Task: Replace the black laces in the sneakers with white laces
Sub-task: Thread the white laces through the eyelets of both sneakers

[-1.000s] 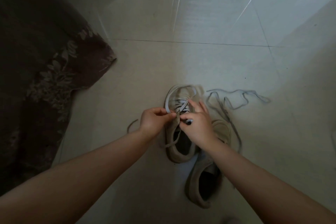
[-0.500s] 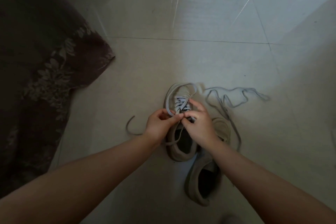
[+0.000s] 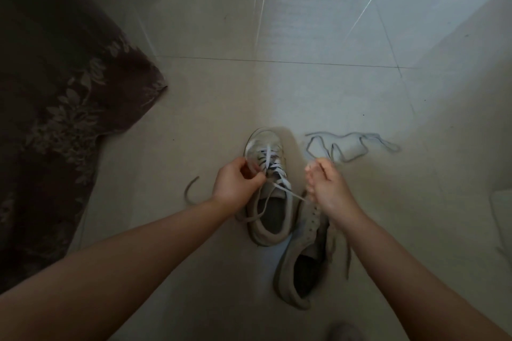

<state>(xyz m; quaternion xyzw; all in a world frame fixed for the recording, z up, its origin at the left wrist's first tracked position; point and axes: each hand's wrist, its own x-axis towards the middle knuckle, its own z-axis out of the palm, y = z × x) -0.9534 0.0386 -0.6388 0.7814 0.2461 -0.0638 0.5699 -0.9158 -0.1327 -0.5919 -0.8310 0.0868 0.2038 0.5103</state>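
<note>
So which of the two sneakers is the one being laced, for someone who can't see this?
On the pale tiled floor, right of the dark floral fabric, two beige sneakers lie side by side between the person's hands. It is the farther sneaker, by the left hand. White lace criss-crosses its front, while the nearer sneaker shows bare eyelets.

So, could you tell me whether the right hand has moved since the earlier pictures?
Yes. The right hand has drawn rightward off the laced sneaker, pulling the white lace out sideways.

Glossy tile floor (image 3: 304,22); matt cloth sneaker (image 3: 270,219).
</note>
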